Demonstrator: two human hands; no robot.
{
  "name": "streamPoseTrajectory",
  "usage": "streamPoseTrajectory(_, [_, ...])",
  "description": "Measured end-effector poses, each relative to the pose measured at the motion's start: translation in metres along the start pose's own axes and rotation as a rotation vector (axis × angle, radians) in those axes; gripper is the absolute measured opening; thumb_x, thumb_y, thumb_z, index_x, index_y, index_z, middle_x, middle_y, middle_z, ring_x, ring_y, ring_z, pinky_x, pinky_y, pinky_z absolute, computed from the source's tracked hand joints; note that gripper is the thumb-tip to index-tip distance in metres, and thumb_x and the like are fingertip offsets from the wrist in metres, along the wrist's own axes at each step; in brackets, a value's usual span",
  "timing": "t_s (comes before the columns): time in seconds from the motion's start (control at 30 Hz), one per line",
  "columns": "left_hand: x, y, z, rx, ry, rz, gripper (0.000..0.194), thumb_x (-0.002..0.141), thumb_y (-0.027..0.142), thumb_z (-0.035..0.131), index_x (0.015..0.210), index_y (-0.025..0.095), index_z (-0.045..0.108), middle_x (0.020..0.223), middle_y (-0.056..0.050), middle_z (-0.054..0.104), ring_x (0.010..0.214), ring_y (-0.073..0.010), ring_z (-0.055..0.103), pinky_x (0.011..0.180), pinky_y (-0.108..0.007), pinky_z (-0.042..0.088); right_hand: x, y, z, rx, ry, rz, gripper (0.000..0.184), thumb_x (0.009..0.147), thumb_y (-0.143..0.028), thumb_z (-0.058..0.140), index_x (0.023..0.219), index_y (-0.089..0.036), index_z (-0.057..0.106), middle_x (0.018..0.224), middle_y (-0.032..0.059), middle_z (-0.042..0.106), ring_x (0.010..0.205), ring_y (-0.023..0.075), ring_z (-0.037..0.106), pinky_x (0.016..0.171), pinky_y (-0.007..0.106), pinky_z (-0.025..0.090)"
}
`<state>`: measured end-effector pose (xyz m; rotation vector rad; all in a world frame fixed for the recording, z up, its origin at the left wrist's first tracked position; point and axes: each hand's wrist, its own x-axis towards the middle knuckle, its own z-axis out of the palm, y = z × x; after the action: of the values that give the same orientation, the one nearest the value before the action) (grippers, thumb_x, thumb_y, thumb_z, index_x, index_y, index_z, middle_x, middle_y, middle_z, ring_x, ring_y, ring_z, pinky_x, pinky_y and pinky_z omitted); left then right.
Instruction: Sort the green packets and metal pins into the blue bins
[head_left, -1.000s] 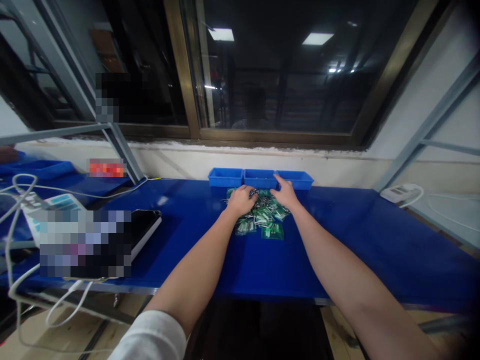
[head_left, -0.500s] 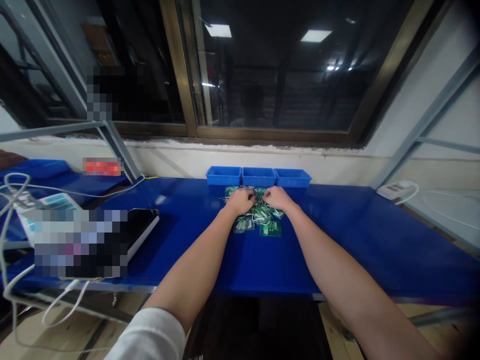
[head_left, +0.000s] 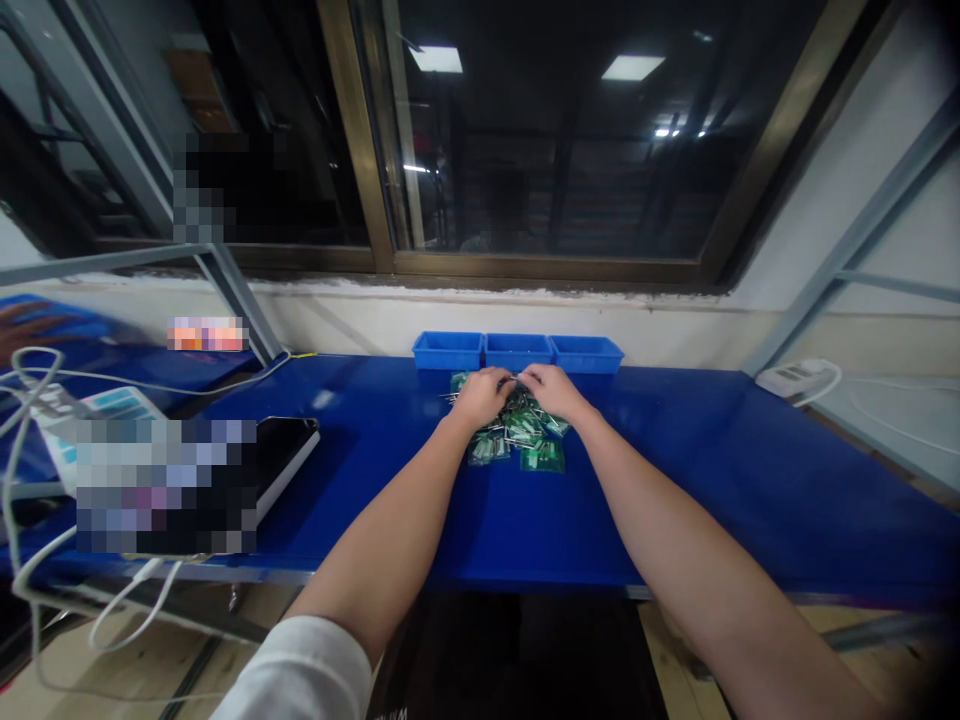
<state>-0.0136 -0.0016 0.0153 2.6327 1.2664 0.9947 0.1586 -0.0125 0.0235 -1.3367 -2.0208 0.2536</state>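
Head view, green bag pile (head_left: pixel 526 432): centre of frame on the blue table (head_left: pixel 367 480), below and between the left hand (head_left: pixel 481 398) and right hand (head_left: pixel 555 390).
Metal pins (head_left: pixel 517 402): long axes at mixed angles; some project toward frame left.
Left fingers: curled inward over the pile's upper-left edge; pinch cannot be told.
Right fingers: bent at the upper-right edge, tips near the left hand's; pinch likewise unclear.
Forearms (head_left: pixel 394 520): converging from the lower frame.

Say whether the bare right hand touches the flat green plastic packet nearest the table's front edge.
Apart: the head view shows other packets between the bare right hand and that flat green packet.
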Motion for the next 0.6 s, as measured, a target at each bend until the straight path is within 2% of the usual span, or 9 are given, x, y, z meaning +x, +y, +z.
streamPoseTrajectory(0.13, [-0.0004,0.0015,-0.0017,-0.047,0.028,-0.024,0.021,0.089,0.031,0.048,0.099,0.02,0.063,0.096,-0.005,0.067,0.089,-0.0183,0.061,0.08,-0.027,0.046,0.0002,0.0011,-0.0005,0.009,-0.015,0.026,0.03,0.088,-0.034,0.044,0.07,-0.016,0.06,0.064,0.0006,0.06,0.062,0.0128,0.051,0.058,0.023,0.033])
streamPoseTrajectory(0.27, [-0.0009,0.0034,-0.0031,-0.041,0.036,0.021,0.021,0.089,0.03,0.046,0.094,0.02,0.064,0.093,-0.004,0.067,0.087,-0.0174,0.061,0.078,-0.026,0.044,0.0005,0.0029,0.001,0.069,-0.001,0.027,0.034,0.086,-0.038,0.044,0.063,-0.016,0.057,0.058,0.0005,0.057,0.057,0.0129,0.049,0.056,0.025,0.033])
streamPoseTrajectory(0.37, [-0.001,0.0035,-0.0043,0.047,0.036,-0.015,0.026,0.091,0.031,0.043,0.089,0.02,0.066,0.09,-0.006,0.066,0.084,-0.0182,0.06,0.075,-0.027,0.043,0.0009,0.002,0.0013,0.272,0.039,0.073,0.027,0.081,-0.041,0.05,0.069,-0.017,0.058,0.054,-0.0005,0.056,0.053,0.0131,0.049,0.055,0.025,0.036])
streamPoseTrajectory(0.47, [-0.0008,0.0031,-0.0053,0.099,0.038,-0.057,0.027,0.091,0.03,0.041,0.088,0.02,0.066,0.086,-0.005,0.066,0.081,-0.0185,0.06,0.071,-0.027,0.042,0.0014,0.001,0.0001,0.552,0.1,0.128,0.023,0.069,-0.04,0.062,0.077,-0.018,0.06,0.059,-0.0002,0.061,0.055,0.0136,0.053,0.056,0.026,0.039])
streamPoseTrajectory(0.6, [-0.0009,0.0036,-0.0057,0.103,0.018,-0.053,0.03,0.092,0.033,0.04,0.089,0.021,0.067,0.086,-0.005,0.066,0.081,-0.0188,0.06,0.071,-0.027,0.042,0.0018,0.0041,-0.0017,0.731,0.116,0.178,0.023,0.061,-0.038,0.068,0.07,-0.017,0.062,0.063,0.0015,0.064,0.054,0.0131,0.053,0.054,0.026,0.039])
